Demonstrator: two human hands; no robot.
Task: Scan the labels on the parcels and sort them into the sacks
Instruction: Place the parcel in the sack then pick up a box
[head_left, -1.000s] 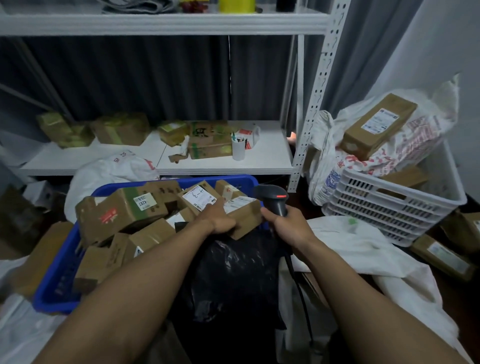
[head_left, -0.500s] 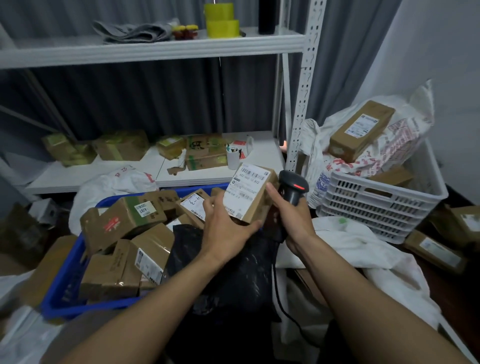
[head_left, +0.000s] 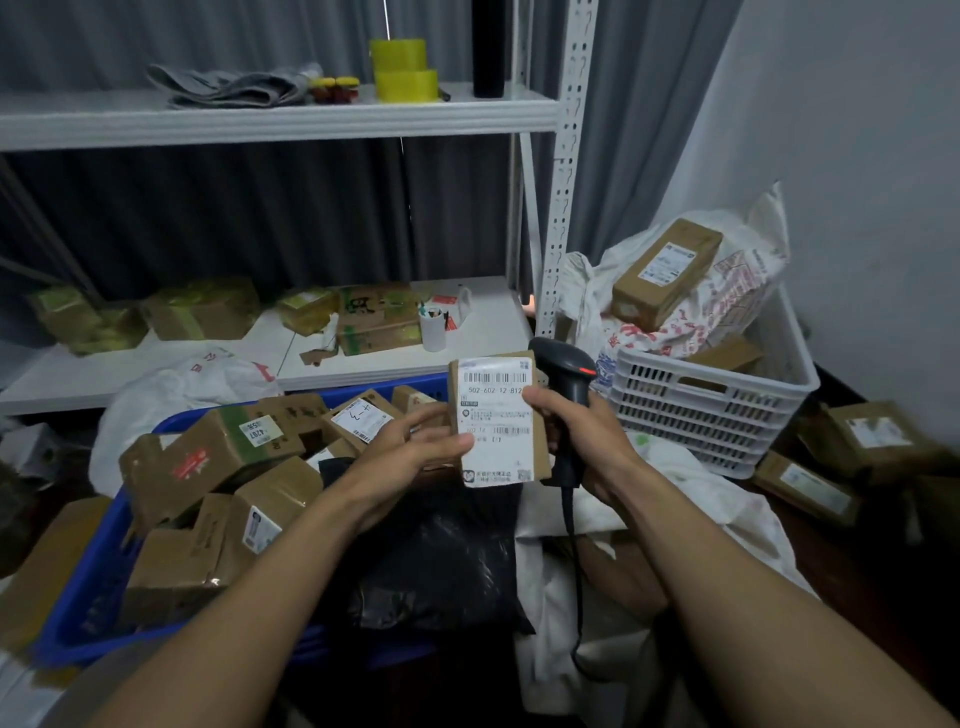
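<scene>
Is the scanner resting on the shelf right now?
No, the right hand grips the scanner beside the parcel that the left hand holds.

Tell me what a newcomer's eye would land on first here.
First, the small parcel held up at centre, its white barcode label facing the camera, with the black scanner gripped just to its right. Next, the blue crate at lower left, heaped with cardboard parcels. At right stands the white basket, where a long box lies on a printed sack.
</scene>
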